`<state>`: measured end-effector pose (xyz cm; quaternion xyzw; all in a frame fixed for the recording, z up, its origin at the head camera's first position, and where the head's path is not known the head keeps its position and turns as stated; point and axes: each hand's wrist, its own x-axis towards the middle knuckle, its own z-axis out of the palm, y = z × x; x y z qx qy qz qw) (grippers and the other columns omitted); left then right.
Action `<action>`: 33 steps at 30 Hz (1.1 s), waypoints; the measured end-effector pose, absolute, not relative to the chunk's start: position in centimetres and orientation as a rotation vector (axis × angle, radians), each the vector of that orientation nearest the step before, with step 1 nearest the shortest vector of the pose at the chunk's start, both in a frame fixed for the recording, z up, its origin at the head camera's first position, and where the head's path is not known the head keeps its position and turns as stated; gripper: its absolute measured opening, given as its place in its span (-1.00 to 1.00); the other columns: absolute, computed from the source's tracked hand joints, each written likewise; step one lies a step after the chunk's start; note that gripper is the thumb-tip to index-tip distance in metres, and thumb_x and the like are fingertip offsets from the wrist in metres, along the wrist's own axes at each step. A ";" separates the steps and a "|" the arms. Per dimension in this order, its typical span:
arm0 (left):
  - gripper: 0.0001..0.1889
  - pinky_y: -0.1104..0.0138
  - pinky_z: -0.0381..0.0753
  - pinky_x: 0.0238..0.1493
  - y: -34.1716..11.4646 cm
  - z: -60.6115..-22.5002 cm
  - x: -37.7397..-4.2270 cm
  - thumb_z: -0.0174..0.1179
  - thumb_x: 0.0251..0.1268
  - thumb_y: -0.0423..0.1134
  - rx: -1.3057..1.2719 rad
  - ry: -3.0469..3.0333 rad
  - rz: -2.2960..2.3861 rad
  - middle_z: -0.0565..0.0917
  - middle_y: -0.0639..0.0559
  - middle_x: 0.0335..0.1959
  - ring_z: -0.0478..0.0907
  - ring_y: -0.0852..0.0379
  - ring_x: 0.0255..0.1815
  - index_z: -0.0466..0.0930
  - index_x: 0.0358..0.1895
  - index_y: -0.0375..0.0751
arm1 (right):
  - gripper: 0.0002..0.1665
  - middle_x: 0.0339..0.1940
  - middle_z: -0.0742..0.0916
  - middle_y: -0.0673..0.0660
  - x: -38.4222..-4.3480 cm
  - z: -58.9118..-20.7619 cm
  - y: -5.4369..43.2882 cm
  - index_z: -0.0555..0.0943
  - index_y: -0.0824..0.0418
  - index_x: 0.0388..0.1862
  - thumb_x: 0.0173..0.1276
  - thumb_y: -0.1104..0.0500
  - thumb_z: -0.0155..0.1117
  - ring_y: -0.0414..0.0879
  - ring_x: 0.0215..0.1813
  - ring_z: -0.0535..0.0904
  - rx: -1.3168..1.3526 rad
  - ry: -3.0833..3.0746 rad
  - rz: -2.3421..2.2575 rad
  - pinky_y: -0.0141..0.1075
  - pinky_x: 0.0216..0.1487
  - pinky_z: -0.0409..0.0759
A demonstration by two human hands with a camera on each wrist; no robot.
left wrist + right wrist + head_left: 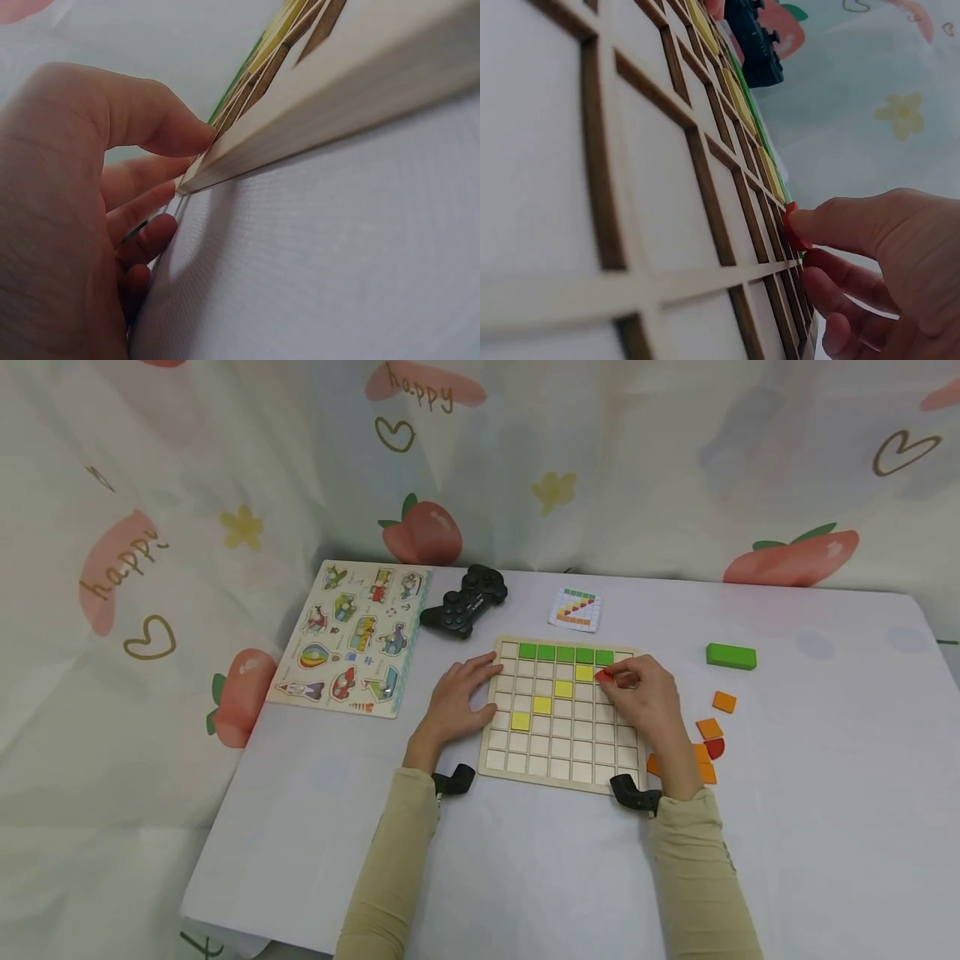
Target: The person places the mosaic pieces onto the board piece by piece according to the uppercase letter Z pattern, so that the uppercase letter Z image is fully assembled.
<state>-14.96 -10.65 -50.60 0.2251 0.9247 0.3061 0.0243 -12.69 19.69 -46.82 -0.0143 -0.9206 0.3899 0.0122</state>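
A wooden grid board point(562, 782) lies on the table with several green squares point(565, 654) along its far row. Several yellow squares point(562, 689) step diagonally across its cells. Between thumb and forefinger my right hand point(643, 695) pinches a small red piece point(603, 676), just right of the uppermost yellow square; the fingers partly cover it. The right wrist view has this red piece point(793, 229) at the board's surface. My left hand point(459, 700) rests at the board's left edge, fingers spread, the thumb touching the wooden rim in the left wrist view.
Right of the board lie orange squares point(724, 702), a rounded red piece point(715, 748) and a green block point(731, 657). A pattern card point(576, 610) lies behind the board. A black game controller point(465, 602) and a picture puzzle board point(352, 639) are at the back left.
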 end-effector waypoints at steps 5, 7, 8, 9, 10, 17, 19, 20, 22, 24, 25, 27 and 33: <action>-0.32 0.17 0.35 0.16 -10.5 -50.5 -14.9 0.15 0.08 -0.09 0.709 2.865 0.956 0.25 0.17 0.51 0.37 0.08 0.11 0.43 0.39 0.01 | -0.73 -0.23 0.62 0.26 -12.6 -47.0 19.8 0.71 0.37 -0.16 0.32 0.16 0.34 0.12 -0.20 0.57 0.004 -2.849 1.101 -0.13 -0.21 0.43; -0.32 0.16 0.35 0.16 -10.5 -50.4 -15.0 0.15 0.08 -0.09 0.712 2.870 0.961 0.25 0.16 0.51 0.37 0.07 0.12 0.42 0.40 0.01 | -0.71 -0.25 0.64 0.25 -12.8 -46.9 19.8 0.71 0.37 -0.13 0.32 0.16 0.35 0.11 -0.22 0.57 0.026 -2.851 1.100 -0.13 -0.21 0.44; -0.32 0.16 0.35 0.16 -10.5 -50.4 -15.0 0.15 0.08 -0.09 0.713 2.871 0.961 0.25 0.16 0.51 0.37 0.07 0.12 0.42 0.40 0.01 | -0.70 -0.25 0.65 0.26 -12.9 -46.9 19.7 0.71 0.38 -0.11 0.31 0.17 0.35 0.12 -0.23 0.57 0.038 -2.852 1.100 -0.13 -0.21 0.44; -0.32 0.16 0.35 0.15 -10.5 -50.3 -15.1 0.15 0.08 -0.09 0.715 2.872 0.965 0.25 0.16 0.51 0.37 0.07 0.12 0.42 0.40 0.01 | -0.70 -0.25 0.66 0.27 -12.9 -46.8 19.7 0.71 0.39 -0.09 0.31 0.18 0.34 0.12 -0.22 0.58 0.050 -2.854 1.099 -0.12 -0.21 0.45; -0.32 0.16 0.35 0.15 -10.5 -50.3 -15.2 0.15 0.08 -0.09 0.719 2.874 0.966 0.25 0.16 0.51 0.37 0.07 0.11 0.42 0.40 0.01 | -0.69 -0.25 0.66 0.27 -13.0 -46.8 19.6 0.71 0.39 -0.08 0.31 0.19 0.34 0.13 -0.22 0.58 0.057 -2.856 1.094 -0.11 -0.20 0.46; -0.32 0.16 0.36 0.13 -10.7 -50.3 -16.1 0.15 0.08 -0.07 0.743 2.895 0.964 0.26 0.18 0.50 0.38 0.07 0.10 0.43 0.40 0.03 | -0.73 -0.06 0.65 0.26 -13.8 -46.5 19.5 0.74 0.39 -0.13 0.30 0.21 0.35 0.18 -0.08 0.51 0.090 -2.842 0.931 0.01 -0.15 0.48; -0.32 0.17 0.37 0.12 -10.7 -50.4 -16.3 0.15 0.08 -0.06 0.747 2.899 0.961 0.26 0.19 0.50 0.38 0.07 0.10 0.43 0.40 0.04 | -0.75 0.01 0.69 0.25 -14.0 -46.3 19.4 0.74 0.39 -0.15 0.29 0.22 0.35 0.18 -0.06 0.50 0.120 -2.837 0.888 0.02 -0.15 0.49; -0.32 0.17 0.37 0.12 -10.7 -50.4 -16.4 0.15 0.08 -0.06 0.749 2.899 0.959 0.25 0.19 0.51 0.39 0.07 0.10 0.42 0.40 0.04 | -0.76 0.02 0.70 0.23 -14.0 -46.2 19.4 0.74 0.39 -0.15 0.29 0.23 0.35 0.18 -0.06 0.51 0.133 -2.837 0.876 0.02 -0.15 0.50; -0.32 0.17 0.37 0.12 -10.8 -50.4 -16.5 0.16 0.08 -0.06 0.748 2.896 0.965 0.25 0.19 0.51 0.39 0.07 0.11 0.42 0.40 0.04 | -0.77 0.02 0.71 0.23 -14.1 -46.1 19.4 0.75 0.38 -0.16 0.29 0.24 0.34 0.18 -0.07 0.51 0.147 -2.837 0.863 0.02 -0.17 0.51; -0.31 0.16 0.37 0.11 -10.7 -50.4 -16.5 0.17 0.08 -0.06 0.745 2.892 0.968 0.25 0.19 0.51 0.39 0.06 0.11 0.42 0.40 0.04 | -0.77 0.00 0.71 0.23 -14.2 -46.0 19.3 0.75 0.38 -0.16 0.29 0.24 0.34 0.18 -0.07 0.51 0.153 -2.841 0.855 0.02 -0.18 0.51; -0.31 0.16 0.37 0.11 -10.7 -50.4 -16.5 0.17 0.07 -0.07 0.744 2.891 0.968 0.25 0.19 0.51 0.40 0.06 0.11 0.43 0.40 0.03 | -0.77 0.00 0.70 0.23 -14.2 -45.9 19.3 0.75 0.38 -0.16 0.29 0.24 0.34 0.19 -0.07 0.50 0.152 -2.845 0.854 0.03 -0.18 0.51; -0.31 0.16 0.37 0.11 -10.7 -50.3 -16.5 0.17 0.07 -0.07 0.742 2.884 0.970 0.25 0.18 0.51 0.40 0.05 0.11 0.43 0.40 0.03 | -0.76 -0.01 0.67 0.25 -14.2 -46.0 19.3 0.74 0.39 -0.16 0.29 0.24 0.33 0.20 -0.04 0.48 0.141 -2.853 0.853 0.04 -0.18 0.50; -0.31 0.15 0.37 0.11 -10.6 -49.9 -16.6 0.16 0.08 -0.09 0.753 2.873 0.977 0.26 0.14 0.51 0.39 0.05 0.10 0.42 0.40 0.00 | -0.73 -0.06 0.60 0.27 -14.2 -46.1 19.5 0.74 0.39 -0.11 0.31 0.22 0.32 0.20 -0.03 0.47 0.115 -2.864 0.883 0.06 -0.15 0.48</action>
